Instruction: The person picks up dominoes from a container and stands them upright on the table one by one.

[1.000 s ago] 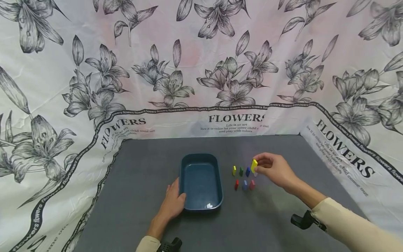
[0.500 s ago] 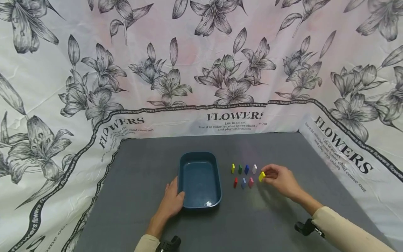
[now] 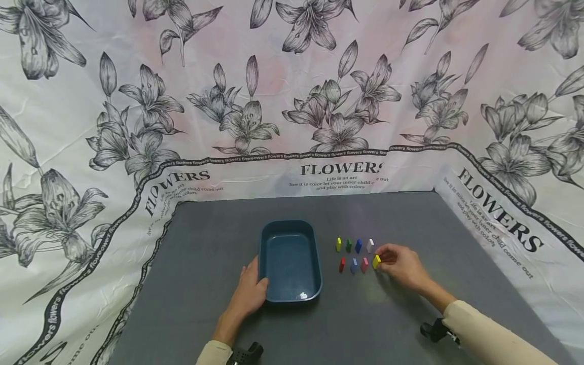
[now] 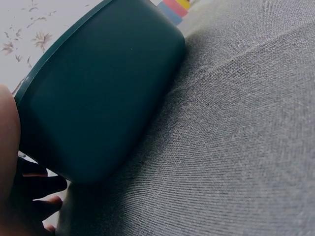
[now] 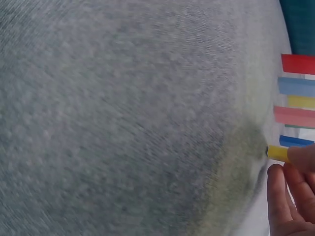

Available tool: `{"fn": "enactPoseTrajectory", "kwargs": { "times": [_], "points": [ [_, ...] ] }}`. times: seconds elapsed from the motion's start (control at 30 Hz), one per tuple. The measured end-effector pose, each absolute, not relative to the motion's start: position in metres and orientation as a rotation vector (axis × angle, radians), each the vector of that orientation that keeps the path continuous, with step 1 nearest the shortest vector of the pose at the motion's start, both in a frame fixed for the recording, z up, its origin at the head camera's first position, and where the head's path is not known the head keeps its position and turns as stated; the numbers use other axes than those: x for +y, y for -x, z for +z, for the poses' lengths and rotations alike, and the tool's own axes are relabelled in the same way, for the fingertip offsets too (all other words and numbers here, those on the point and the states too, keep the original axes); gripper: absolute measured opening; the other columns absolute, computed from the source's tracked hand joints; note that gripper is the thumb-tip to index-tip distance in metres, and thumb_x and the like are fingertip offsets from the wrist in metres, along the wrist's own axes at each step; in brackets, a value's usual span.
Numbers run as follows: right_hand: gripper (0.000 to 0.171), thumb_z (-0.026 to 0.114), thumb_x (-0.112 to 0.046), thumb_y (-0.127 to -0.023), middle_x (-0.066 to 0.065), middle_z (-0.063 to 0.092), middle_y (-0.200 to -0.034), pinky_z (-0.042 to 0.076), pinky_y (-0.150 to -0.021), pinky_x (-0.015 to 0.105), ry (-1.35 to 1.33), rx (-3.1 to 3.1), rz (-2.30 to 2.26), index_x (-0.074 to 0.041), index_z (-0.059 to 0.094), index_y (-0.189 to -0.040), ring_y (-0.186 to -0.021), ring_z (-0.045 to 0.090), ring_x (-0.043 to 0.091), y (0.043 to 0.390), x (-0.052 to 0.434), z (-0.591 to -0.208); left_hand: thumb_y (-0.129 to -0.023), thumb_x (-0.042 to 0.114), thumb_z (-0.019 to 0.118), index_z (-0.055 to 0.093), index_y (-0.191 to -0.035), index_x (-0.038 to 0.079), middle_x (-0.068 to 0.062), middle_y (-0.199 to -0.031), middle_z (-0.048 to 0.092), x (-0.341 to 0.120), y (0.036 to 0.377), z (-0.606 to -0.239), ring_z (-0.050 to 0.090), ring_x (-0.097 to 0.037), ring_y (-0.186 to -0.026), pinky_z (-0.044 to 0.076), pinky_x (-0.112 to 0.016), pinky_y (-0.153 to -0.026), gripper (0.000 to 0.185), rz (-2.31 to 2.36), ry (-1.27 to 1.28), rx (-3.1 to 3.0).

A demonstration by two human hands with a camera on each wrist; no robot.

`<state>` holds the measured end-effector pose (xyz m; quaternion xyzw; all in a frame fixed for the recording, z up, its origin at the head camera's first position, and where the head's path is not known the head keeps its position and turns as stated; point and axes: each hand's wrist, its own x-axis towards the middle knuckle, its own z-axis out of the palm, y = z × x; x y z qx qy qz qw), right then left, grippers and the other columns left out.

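A deep blue rectangular dish (image 3: 293, 268) stands on the dark table, left of several small coloured blocks. My left hand (image 3: 250, 289) holds its near left side, thumb at the rim and fingers along the outer wall. In the left wrist view the dish's side wall (image 4: 103, 93) fills much of the picture. My right hand (image 3: 403, 266) pinches a yellow block (image 3: 376, 261) between thumb and fingers, upright at the right end of the front row. That row also has a red block (image 3: 342, 264), a light blue block (image 3: 354, 265) and a pink block (image 3: 364, 264).
Behind stands a second row: a yellow block (image 3: 338, 244), a green block (image 3: 349, 246), a dark blue block (image 3: 358, 246) and a white block (image 3: 370, 246). A flower-printed cloth (image 3: 337, 175) borders the grey table (image 3: 219, 238) at the back and sides.
My right hand has brought the yellow block from above the back row rightward and toward me, then down beside the pink block. The left hand and dish stay put.
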<state>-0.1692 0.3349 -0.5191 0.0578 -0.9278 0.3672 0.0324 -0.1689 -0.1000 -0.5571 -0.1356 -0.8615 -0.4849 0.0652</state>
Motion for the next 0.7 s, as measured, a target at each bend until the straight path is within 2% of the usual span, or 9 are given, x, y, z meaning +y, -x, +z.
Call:
{"fn": "enactPoseTrajectory", "kwargs": {
  "times": [0.3,0.4,0.47,0.57,0.7],
  "points": [
    [0.025,0.08,0.003,-0.09,0.011,0.082,-0.108,0.066,-0.081,0.035,-0.207,-2.829,1.13,-0.003,0.077,-0.115,-0.099,0.08,0.03,0.166,0.332,-0.523,-0.097,0.011,0.052,0.04,-0.165,0.0,-0.026,-0.166,0.05,-0.103,0.176,-0.573,0.041,-0.049,-0.157,0.016,-0.073,-0.13,0.069,-1.442,0.374,-2.644],
    [0.027,0.08,0.002,-0.09,0.013,0.082,-0.11,0.067,-0.082,0.037,-0.205,-2.836,1.132,-0.002,0.077,-0.117,-0.1,0.08,0.03,0.166,0.332,-0.522,-0.097,0.012,0.054,0.042,-0.164,-0.001,-0.028,-0.164,0.051,-0.101,0.172,-0.563,0.043,-0.051,-0.155,0.017,-0.073,-0.13,0.069,-1.484,0.344,-2.623],
    [0.029,0.08,0.001,-0.091,0.015,0.081,-0.112,0.067,-0.082,0.037,-0.207,-2.841,1.147,0.0,0.076,-0.12,-0.101,0.08,0.031,0.165,0.332,-0.52,-0.101,0.015,0.055,0.04,-0.165,-0.002,-0.029,-0.164,0.05,-0.101,0.168,-0.555,0.043,-0.052,-0.155,0.018,-0.073,-0.131,0.067,-1.494,0.314,-2.634],
    [0.032,0.081,-0.003,-0.093,0.013,0.081,-0.116,0.067,-0.083,0.036,-0.197,-2.856,1.154,-0.002,0.075,-0.124,-0.104,0.08,0.029,0.164,0.336,-0.516,-0.109,0.024,0.054,0.039,-0.167,0.002,-0.027,-0.167,0.048,-0.103,0.164,-0.547,0.045,-0.049,-0.155,0.028,-0.071,-0.129,0.064,-1.501,0.245,-2.68],
    [0.036,0.079,-0.012,-0.099,0.017,0.078,-0.127,0.066,-0.089,0.043,-0.24,-2.876,1.096,-0.003,0.073,-0.133,-0.112,0.078,0.035,0.162,0.344,-0.499,-0.114,0.03,0.052,0.04,-0.168,0.006,-0.021,-0.168,0.05,-0.114,0.166,-0.539,0.047,-0.044,-0.156,0.036,-0.068,-0.127,0.06,-1.494,0.231,-2.674]
  ]
}}
